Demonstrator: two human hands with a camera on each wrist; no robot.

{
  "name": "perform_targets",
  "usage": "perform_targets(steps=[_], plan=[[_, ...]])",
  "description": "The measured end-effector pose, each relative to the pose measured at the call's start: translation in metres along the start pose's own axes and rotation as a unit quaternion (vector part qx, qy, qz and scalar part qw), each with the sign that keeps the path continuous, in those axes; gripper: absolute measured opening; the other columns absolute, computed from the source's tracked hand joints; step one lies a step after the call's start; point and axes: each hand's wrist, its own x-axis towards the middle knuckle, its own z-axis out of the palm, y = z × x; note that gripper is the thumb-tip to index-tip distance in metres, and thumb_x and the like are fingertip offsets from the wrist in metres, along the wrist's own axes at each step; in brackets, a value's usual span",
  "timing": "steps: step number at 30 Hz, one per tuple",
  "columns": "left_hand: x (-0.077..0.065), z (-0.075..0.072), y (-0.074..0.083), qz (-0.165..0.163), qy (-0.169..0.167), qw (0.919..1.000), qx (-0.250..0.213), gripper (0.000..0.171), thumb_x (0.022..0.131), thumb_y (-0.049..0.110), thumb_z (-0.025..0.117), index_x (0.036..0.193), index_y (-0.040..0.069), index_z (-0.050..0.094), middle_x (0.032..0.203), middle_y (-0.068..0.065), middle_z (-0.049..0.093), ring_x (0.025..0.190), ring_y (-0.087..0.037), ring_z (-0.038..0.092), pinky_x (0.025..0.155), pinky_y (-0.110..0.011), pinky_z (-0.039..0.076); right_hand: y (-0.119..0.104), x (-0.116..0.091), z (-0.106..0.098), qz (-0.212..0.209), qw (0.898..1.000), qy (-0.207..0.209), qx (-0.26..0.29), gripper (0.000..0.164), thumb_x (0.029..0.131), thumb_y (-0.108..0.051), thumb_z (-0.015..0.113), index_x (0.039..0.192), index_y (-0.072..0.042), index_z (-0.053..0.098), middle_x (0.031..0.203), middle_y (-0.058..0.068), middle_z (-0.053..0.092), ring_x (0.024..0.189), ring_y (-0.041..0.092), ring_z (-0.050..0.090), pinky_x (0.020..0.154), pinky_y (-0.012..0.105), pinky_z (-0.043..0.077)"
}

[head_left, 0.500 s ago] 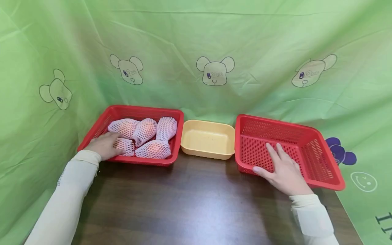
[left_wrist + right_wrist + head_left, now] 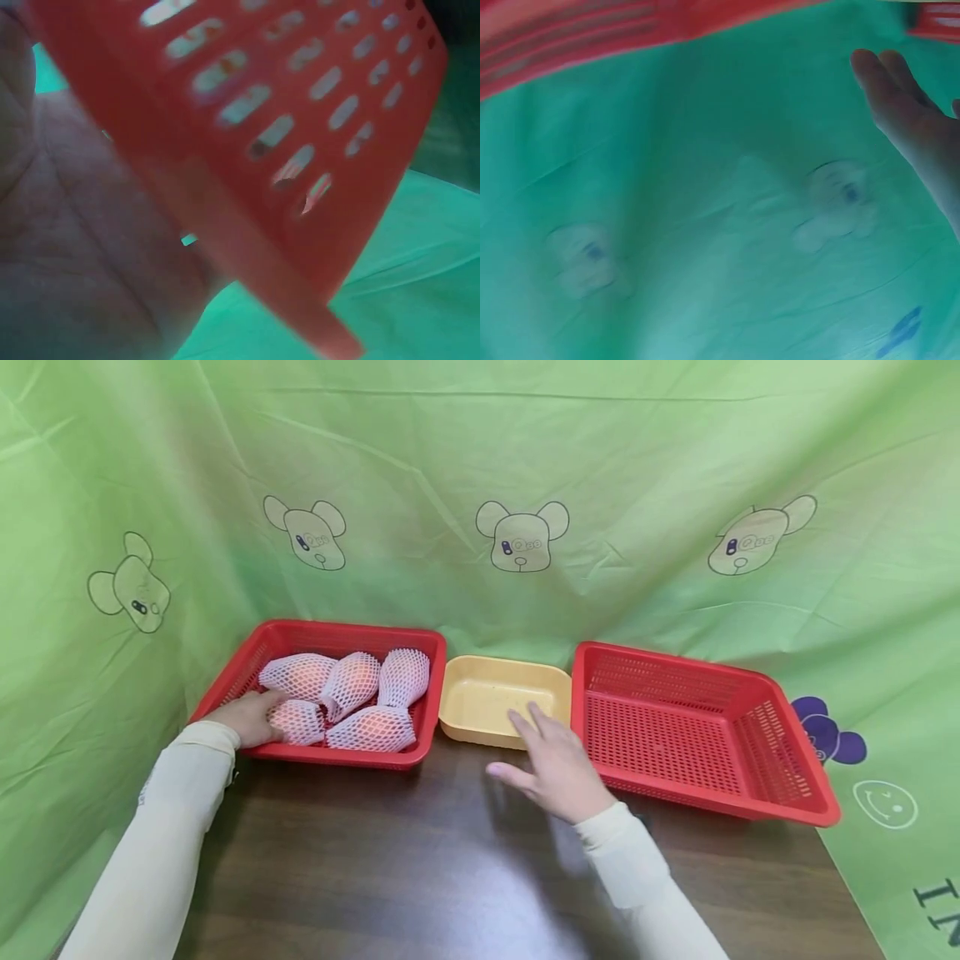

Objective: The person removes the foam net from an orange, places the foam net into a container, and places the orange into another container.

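Note:
In the head view, my left hand (image 2: pixel 246 718) reaches over the near left corner of the left red basket (image 2: pixel 422 727). Its thumb and fingers lie around the left end of a pinkish-orange fruit in a white foam net (image 2: pixel 297 723); the far fingertips are hidden. Several more netted fruits (image 2: pixel 372 729) lie beside it. The left wrist view has my palm (image 2: pixel 97 232) beside the slotted basket wall (image 2: pixel 300 247). My right hand (image 2: pixel 558 768), its fingers spread and holding nothing, hovers by the near right edge of the yellow tray (image 2: pixel 480 733).
The yellow tray stands between the left basket and a second red basket (image 2: pixel 660 743), whose mesh floor shows. All stand on a dark wooden table (image 2: pixel 390 860). A green printed curtain (image 2: pixel 420 568) hangs close behind and along the sides.
My right hand has moved left, from over the right basket to the front of the yellow tray. My left hand has drawn slightly left, with more of the near-left fruit now showing.

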Motion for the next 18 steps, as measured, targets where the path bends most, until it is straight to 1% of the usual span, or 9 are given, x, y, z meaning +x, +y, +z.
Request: perform_targets(steps=[3,9,13,18], plan=[[0.002,0.004,-0.003,-0.005,0.001,0.9999,-0.014,0.072,0.081,0.018,0.076,0.140,-0.009,0.045,0.131,-0.043,0.046,0.124,-0.056,0.040,0.099,-0.068,0.037,-0.018,0.016,0.017,-0.007,1.000,-0.016,0.012,0.085,0.091,-0.060,0.064,0.153,-0.005,0.042,0.157,0.027,0.032,0.141,0.044,0.036,0.112,0.061,0.028],[0.006,0.011,-0.008,-0.017,-0.001,0.9990,-0.042,0.075,0.082,0.024,0.077,0.143,-0.004,0.044,0.129,-0.041,0.043,0.122,-0.051,0.038,0.097,-0.069,0.038,-0.050,0.045,0.045,0.006,0.998,-0.055,0.021,0.089,0.092,-0.064,0.061,0.156,-0.007,0.037,0.161,0.022,0.028,0.147,0.037,0.029,0.114,0.057,0.028],[0.008,0.012,-0.009,-0.012,-0.002,0.9988,-0.047,0.073,0.083,0.024,0.077,0.143,-0.004,0.045,0.132,-0.041,0.044,0.125,-0.053,0.036,0.099,-0.069,0.036,-0.068,0.059,0.058,0.008,0.998,-0.064,0.020,0.093,0.092,-0.064,0.059,0.159,-0.006,0.030,0.163,0.021,0.023,0.148,0.037,0.025,0.115,0.056,0.027],[0.010,0.012,-0.009,-0.009,-0.011,0.9989,-0.045,0.074,0.084,0.023,0.076,0.144,-0.004,0.043,0.137,-0.042,0.042,0.129,-0.058,0.036,0.103,-0.069,0.033,-0.082,0.070,0.074,0.022,0.997,-0.069,-0.014,0.096,0.094,-0.068,0.052,0.159,-0.003,0.025,0.165,0.019,0.019,0.147,0.039,0.028,0.114,0.057,0.029]])
